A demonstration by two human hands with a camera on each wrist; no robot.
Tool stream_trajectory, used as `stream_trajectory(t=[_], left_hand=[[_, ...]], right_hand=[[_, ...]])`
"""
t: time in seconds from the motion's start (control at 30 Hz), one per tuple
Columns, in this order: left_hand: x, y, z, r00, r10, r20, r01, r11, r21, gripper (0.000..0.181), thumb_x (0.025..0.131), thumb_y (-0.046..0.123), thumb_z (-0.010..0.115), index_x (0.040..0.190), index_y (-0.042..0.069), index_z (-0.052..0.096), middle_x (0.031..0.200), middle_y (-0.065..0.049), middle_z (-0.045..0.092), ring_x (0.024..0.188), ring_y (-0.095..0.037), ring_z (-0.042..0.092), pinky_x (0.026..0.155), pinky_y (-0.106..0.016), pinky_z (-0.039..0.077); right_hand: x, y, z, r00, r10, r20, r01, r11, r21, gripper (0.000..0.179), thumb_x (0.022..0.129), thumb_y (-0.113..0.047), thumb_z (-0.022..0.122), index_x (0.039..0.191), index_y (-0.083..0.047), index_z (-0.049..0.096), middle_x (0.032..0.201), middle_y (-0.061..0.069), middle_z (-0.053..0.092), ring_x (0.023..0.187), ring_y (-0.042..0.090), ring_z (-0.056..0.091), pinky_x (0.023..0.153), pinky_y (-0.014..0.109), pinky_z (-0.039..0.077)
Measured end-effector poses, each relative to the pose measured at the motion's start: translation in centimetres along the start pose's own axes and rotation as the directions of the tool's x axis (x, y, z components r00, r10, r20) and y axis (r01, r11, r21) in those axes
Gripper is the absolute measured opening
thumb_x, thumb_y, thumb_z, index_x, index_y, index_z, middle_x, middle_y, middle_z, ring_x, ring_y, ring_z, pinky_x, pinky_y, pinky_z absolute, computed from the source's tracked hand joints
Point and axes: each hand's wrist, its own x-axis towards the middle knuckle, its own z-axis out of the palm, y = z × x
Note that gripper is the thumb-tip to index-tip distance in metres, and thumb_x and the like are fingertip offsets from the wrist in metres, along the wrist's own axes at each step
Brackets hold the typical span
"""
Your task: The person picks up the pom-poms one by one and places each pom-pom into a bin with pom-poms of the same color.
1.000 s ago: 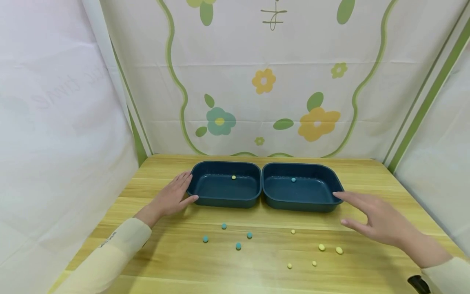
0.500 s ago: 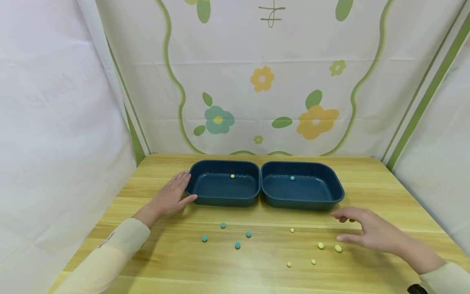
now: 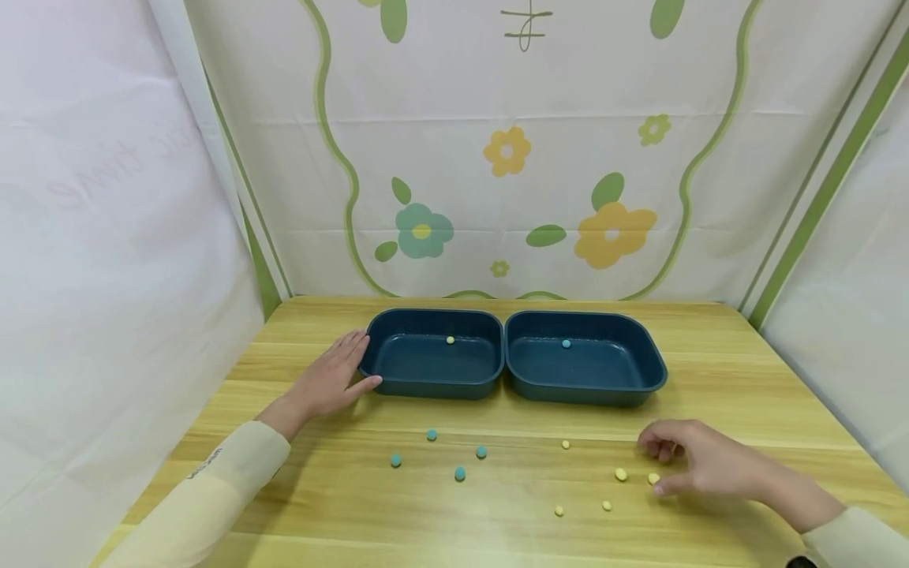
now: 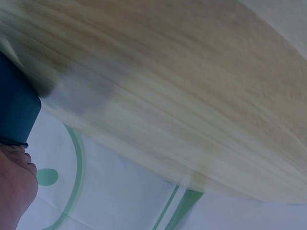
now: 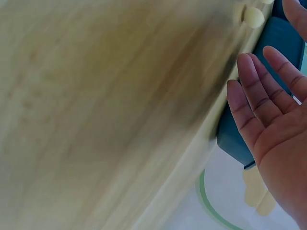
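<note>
My left hand rests against the left side of the left dark blue tray, its fingers straight along the rim. That tray has one small yellow ball inside. Beside it, the right dark blue tray contains a blue ball. My right hand hovers low at the right, fingers bent loosely and thumb apart, holding nothing. Its thumb tip overlaps a yellow oval ball in the head view. Another yellow ball lies just left of it. The right wrist view shows the palm with relaxed fingers.
Several blue balls lie on the wooden table in front of the left tray. More small yellow balls are spread in front of the right tray. A white flowered cloth hangs behind the table, with white sheets at both sides.
My right hand has moved from the right tray's near corner down toward the yellow balls, its fingers bending more. The left hand stays on the left tray.
</note>
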Motion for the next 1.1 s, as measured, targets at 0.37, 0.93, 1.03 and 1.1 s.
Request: stream_trajectory(t=[0.37, 0.93, 1.03, 1.1], left_hand=[[-0.1, -0.1, 0.0, 1.0, 0.002, 0.0, -0.002, 1.0, 0.001, 0.082, 0.099, 0.051, 0.047, 0.149, -0.011, 0.024, 0.155, -0.025, 0.022, 0.144, -0.037, 0.016, 0.117, -0.048, 0.014], [-0.2, 0.2, -0.1, 1.0, -0.005, -0.001, 0.005, 1.0, 0.006, 0.081, 0.099, 0.051, 0.047, 0.149, -0.009, 0.025, 0.155, -0.025, 0.024, 0.144, -0.037, 0.018, 0.116, -0.048, 0.015], [-0.2, 0.2, -0.1, 1.0, -0.008, 0.002, 0.008, 1.0, 0.001, 0.082, 0.099, 0.051, 0.047, 0.149, -0.01, 0.024, 0.155, -0.025, 0.023, 0.144, -0.037, 0.016, 0.117, -0.048, 0.014], [-0.1, 0.2, -0.1, 1.0, -0.008, 0.001, 0.008, 1.0, 0.0, 0.082, 0.1, 0.051, 0.047, 0.149, -0.01, 0.024, 0.155, -0.025, 0.022, 0.144, -0.037, 0.016, 0.117, -0.048, 0.014]], right_hand=[[-0.2, 0.6, 0.7, 0.996, 0.003, 0.09, -0.013, 0.993, 0.114, 0.032, 0.08, -0.027, 0.082, 0.1, -0.016, 0.06, 0.082, -0.009, 0.056, 0.066, 0.007, 0.054, 0.054, 0.021, 0.048], [-0.3, 0.8, 1.0, 0.995, 0.01, 0.096, -0.032, 0.972, 0.232, 0.022, 0.082, -0.014, 0.079, 0.096, -0.014, 0.063, 0.077, -0.008, 0.058, 0.064, 0.008, 0.056, 0.051, 0.023, 0.05], [-0.3, 0.9, 1.1, 0.996, 0.0, 0.09, -0.021, 0.972, 0.236, 0.02, 0.082, -0.012, 0.079, 0.095, -0.015, 0.064, 0.076, -0.01, 0.058, 0.064, 0.005, 0.056, 0.051, 0.023, 0.05], [-0.3, 1.0, 1.1, 0.996, -0.007, 0.088, -0.014, 0.971, 0.237, 0.019, 0.082, -0.011, 0.079, 0.094, -0.016, 0.065, 0.076, -0.011, 0.058, 0.064, 0.004, 0.055, 0.05, 0.023, 0.05]])
